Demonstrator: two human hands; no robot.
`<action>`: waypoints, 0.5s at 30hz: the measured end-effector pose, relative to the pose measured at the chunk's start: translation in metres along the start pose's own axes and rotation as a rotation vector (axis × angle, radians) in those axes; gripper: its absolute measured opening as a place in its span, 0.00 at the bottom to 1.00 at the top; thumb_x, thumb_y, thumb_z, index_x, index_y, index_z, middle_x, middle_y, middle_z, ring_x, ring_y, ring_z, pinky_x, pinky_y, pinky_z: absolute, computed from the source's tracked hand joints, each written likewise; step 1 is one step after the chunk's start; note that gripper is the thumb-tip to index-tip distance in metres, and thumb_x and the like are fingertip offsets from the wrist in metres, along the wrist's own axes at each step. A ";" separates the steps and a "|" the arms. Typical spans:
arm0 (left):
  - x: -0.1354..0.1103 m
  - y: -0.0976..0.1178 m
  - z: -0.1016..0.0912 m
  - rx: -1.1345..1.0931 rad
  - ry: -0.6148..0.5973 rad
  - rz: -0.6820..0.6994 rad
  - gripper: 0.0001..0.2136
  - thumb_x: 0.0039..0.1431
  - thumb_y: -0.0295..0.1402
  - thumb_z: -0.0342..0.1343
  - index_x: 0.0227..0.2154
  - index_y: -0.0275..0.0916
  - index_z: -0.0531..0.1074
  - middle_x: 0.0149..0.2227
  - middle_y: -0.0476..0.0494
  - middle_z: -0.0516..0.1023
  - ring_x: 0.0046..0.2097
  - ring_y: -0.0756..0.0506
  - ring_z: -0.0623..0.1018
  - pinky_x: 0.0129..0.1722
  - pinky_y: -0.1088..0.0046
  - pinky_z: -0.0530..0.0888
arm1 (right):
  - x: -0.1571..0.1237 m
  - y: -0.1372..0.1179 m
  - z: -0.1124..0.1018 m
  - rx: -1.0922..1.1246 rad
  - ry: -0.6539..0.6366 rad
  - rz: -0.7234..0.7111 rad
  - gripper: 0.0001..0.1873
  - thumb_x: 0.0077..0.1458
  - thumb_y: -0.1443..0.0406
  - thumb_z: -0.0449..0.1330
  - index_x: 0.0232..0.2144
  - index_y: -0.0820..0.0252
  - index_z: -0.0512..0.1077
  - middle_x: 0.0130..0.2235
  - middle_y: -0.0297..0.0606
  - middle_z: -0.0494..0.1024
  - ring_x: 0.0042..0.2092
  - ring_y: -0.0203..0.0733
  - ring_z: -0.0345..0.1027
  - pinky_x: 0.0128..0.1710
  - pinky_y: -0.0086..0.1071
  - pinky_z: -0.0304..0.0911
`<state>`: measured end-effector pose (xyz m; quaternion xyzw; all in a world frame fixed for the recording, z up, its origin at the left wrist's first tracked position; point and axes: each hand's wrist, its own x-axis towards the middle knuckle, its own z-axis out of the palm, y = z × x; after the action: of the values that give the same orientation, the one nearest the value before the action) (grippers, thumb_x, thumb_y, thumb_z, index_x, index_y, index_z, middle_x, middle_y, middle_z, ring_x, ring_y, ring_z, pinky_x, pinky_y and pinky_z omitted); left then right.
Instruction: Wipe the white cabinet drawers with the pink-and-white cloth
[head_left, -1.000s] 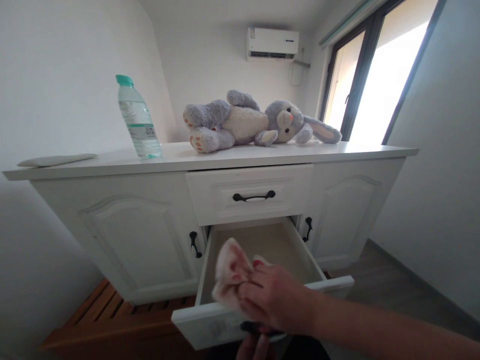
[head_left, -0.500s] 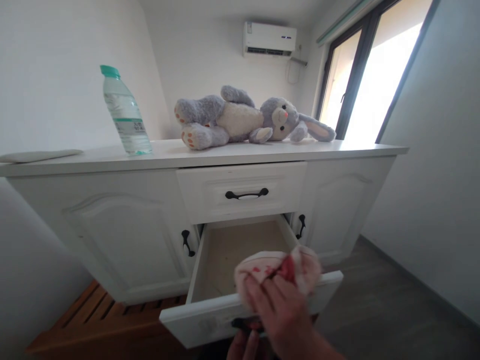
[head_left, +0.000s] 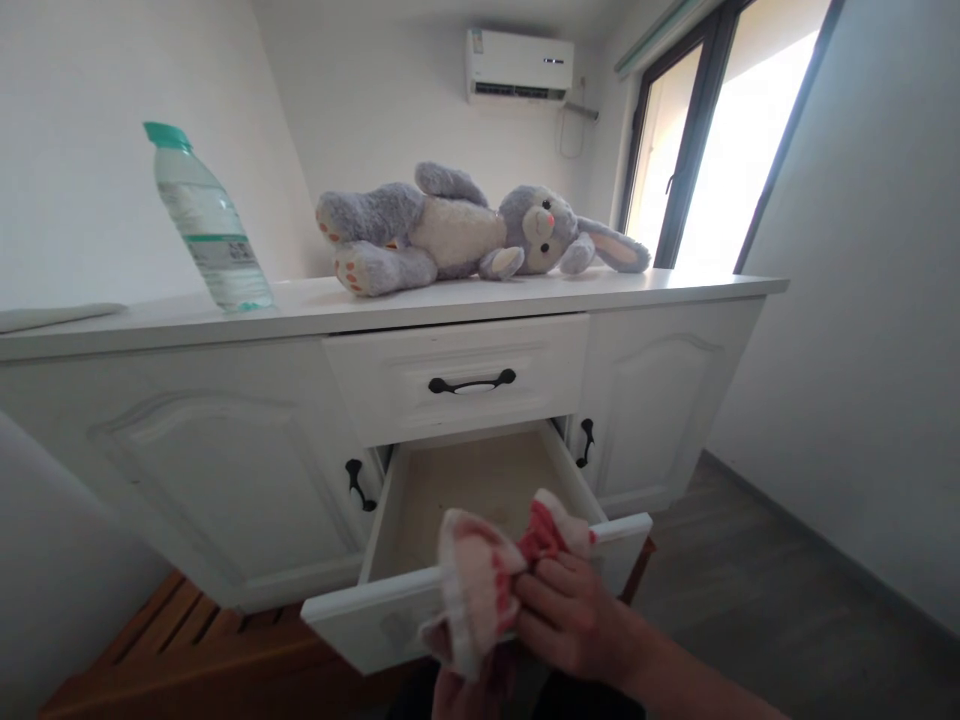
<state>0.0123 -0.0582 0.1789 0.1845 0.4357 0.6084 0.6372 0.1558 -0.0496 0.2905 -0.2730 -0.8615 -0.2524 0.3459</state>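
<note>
A pink and white towel [head_left: 480, 575] with red markings hangs bunched over the front of an open drawer [head_left: 375, 600]. My right hand [head_left: 555, 610] is closed around its gathered middle, and one end sticks up past my fingers. Low in the view, my left hand [head_left: 459, 692] is at the towel's lower end, with its fingers closed on it; the cloth covers part of that hand. The towel and hands hide the drawer's handle. Pale bare bottom shows inside the drawer.
The drawer belongs to a white cabinet [head_left: 232, 490] with black handles. On its top stand a water bottle [head_left: 210, 235] and a grey plush rabbit [head_left: 465, 235] lying on its side. A slatted wooden bench [head_left: 142, 640] sits below at left.
The towel has moved slightly left and down and now spreads to both sides of my right hand. My left hand has gone from the drawer handle to the towel. The view has shifted.
</note>
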 end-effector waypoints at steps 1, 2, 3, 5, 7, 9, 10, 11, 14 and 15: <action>-0.001 0.000 -0.003 -0.012 -0.003 -0.003 0.19 0.31 0.45 0.75 0.22 0.39 0.77 0.17 0.52 0.73 0.17 0.55 0.65 0.16 0.77 0.60 | -0.018 0.014 -0.010 -0.045 0.004 0.057 0.07 0.59 0.71 0.58 0.30 0.58 0.73 0.30 0.36 0.75 0.30 0.37 0.63 0.30 0.34 0.65; -0.001 0.001 -0.005 -0.024 -0.009 -0.007 0.20 0.31 0.46 0.75 0.23 0.39 0.78 0.19 0.50 0.76 0.17 0.55 0.65 0.16 0.77 0.61 | -0.036 0.028 -0.018 -0.097 0.013 0.110 0.07 0.59 0.73 0.58 0.34 0.58 0.75 0.31 0.37 0.76 0.32 0.38 0.65 0.33 0.34 0.68; 0.000 0.003 -0.005 -0.038 -0.020 -0.009 0.21 0.30 0.46 0.75 0.25 0.38 0.78 0.23 0.47 0.80 0.18 0.56 0.65 0.16 0.78 0.61 | -0.055 0.041 -0.025 -0.152 0.025 0.154 0.10 0.59 0.73 0.58 0.38 0.57 0.76 0.32 0.38 0.76 0.34 0.39 0.68 0.36 0.36 0.70; 0.005 0.009 -0.003 -0.056 -0.050 -0.016 0.22 0.30 0.45 0.76 0.28 0.37 0.80 0.30 0.44 0.84 0.19 0.57 0.66 0.17 0.79 0.63 | -0.090 0.064 -0.032 -0.247 0.052 0.219 0.14 0.59 0.74 0.57 0.43 0.53 0.77 0.35 0.40 0.77 0.38 0.42 0.72 0.41 0.39 0.72; 0.017 0.016 0.003 -0.058 -0.072 -0.039 0.22 0.30 0.44 0.76 0.29 0.38 0.80 0.31 0.45 0.84 0.20 0.57 0.68 0.18 0.80 0.65 | -0.119 0.079 -0.035 -0.294 0.099 0.343 0.13 0.60 0.72 0.56 0.42 0.53 0.76 0.38 0.42 0.77 0.42 0.45 0.74 0.42 0.40 0.73; 0.034 0.024 0.013 -0.050 -0.079 -0.051 0.22 0.32 0.43 0.76 0.31 0.38 0.80 0.28 0.49 0.81 0.22 0.57 0.69 0.21 0.80 0.68 | -0.137 0.085 -0.035 -0.313 0.175 0.549 0.10 0.62 0.68 0.55 0.40 0.55 0.76 0.41 0.45 0.77 0.44 0.48 0.75 0.41 0.39 0.73; 0.044 0.028 0.018 -0.049 -0.084 -0.046 0.22 0.33 0.43 0.76 0.32 0.38 0.81 0.28 0.50 0.80 0.23 0.57 0.70 0.22 0.81 0.69 | -0.143 0.085 -0.034 -0.325 0.216 0.664 0.09 0.62 0.66 0.55 0.40 0.56 0.75 0.42 0.46 0.77 0.44 0.49 0.75 0.41 0.39 0.73; 0.055 0.031 0.024 -0.049 -0.091 -0.033 0.22 0.35 0.43 0.75 0.34 0.37 0.81 0.28 0.51 0.80 0.24 0.57 0.70 0.23 0.82 0.69 | -0.147 0.083 -0.033 -0.336 0.250 0.768 0.09 0.62 0.63 0.55 0.40 0.56 0.75 0.43 0.47 0.77 0.44 0.50 0.75 0.40 0.40 0.73; 0.088 0.041 0.041 -0.053 -0.102 0.002 0.22 0.38 0.44 0.74 0.35 0.36 0.80 0.25 0.53 0.76 0.24 0.57 0.70 0.24 0.83 0.69 | -0.155 0.070 -0.024 -0.310 0.284 0.948 0.14 0.62 0.56 0.55 0.42 0.57 0.74 0.44 0.47 0.78 0.43 0.51 0.76 0.39 0.40 0.73; 0.098 0.044 0.047 -0.053 -0.101 0.009 0.21 0.38 0.44 0.74 0.34 0.36 0.80 0.24 0.54 0.75 0.24 0.57 0.70 0.24 0.82 0.69 | -0.157 0.065 -0.020 -0.289 0.281 0.963 0.14 0.62 0.55 0.55 0.43 0.57 0.74 0.44 0.46 0.79 0.43 0.50 0.76 0.38 0.39 0.74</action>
<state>0.0105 0.0560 0.2058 0.1998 0.3857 0.6125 0.6604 0.3030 -0.0615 0.2041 -0.6468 -0.5399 -0.2154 0.4937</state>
